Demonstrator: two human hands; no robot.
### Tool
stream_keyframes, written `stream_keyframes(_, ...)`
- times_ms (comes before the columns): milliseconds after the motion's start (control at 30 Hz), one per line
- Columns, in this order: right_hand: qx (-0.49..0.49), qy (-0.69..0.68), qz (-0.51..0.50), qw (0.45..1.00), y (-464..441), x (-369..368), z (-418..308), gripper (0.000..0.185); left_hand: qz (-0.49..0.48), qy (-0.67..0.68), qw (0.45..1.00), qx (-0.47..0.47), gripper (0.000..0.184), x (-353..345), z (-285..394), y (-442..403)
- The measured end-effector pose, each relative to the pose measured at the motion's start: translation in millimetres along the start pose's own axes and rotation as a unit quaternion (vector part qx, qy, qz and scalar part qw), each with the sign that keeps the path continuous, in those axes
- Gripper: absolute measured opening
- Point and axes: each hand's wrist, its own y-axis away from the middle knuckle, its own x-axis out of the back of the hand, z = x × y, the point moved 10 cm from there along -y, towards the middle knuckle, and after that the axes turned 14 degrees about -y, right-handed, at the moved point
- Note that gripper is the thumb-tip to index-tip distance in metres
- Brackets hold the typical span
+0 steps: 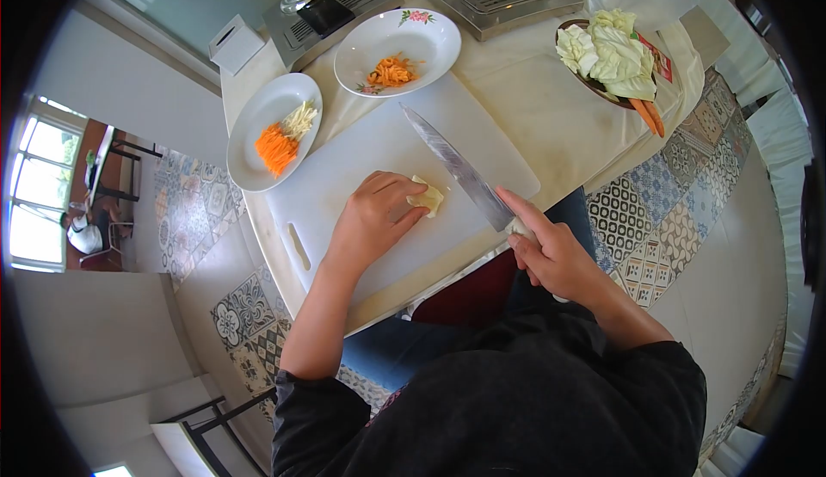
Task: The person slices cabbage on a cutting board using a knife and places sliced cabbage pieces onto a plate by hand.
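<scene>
At the bottom of the frame are the person's black shirt (551, 400) and forearms. Right of centre, the right hand (549, 249) grips the handle of a long knife (456, 167), index finger reaching toward the blade, which points to the upper left. At centre, the left hand (372, 217) pinches a pale piece (429, 197) between thumb and fingers on the white cutting board (482, 116); the blade lies apart, to its right.

The step looks like cutting this piece; another cut would call for bringing the edge to it with the fingertips tucked back.

Beyond, an oval plate (247, 137) at upper left bears orange and pale shreds, and a flowered plate (361, 47) at upper centre bears orange strips. Cabbage leaves (615, 54) and carrots (647, 116) sit at upper right.
</scene>
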Motion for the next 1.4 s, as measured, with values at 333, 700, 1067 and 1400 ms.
stream_keyframes(333,0.136,0.185,-0.010,0.973,-8,-11,-29,0.063,0.008,-0.100,0.995,0.010,0.034,-2,27,9)
stream_keyframes(700,0.172,0.319,-0.019,0.932,2,-24,-37,0.065,0.019,-0.117,0.992,0.047,0.035,0,10,5)
stream_keyframes(1067,0.151,0.398,-0.032,0.904,7,-35,-39,0.071,0.032,-0.147,0.988,0.047,0.034,2,11,4)
stream_keyframes(1400,0.155,0.374,-0.055,0.913,-2,-38,-35,0.069,0.017,-0.139,0.989,0.047,0.028,0,7,8)
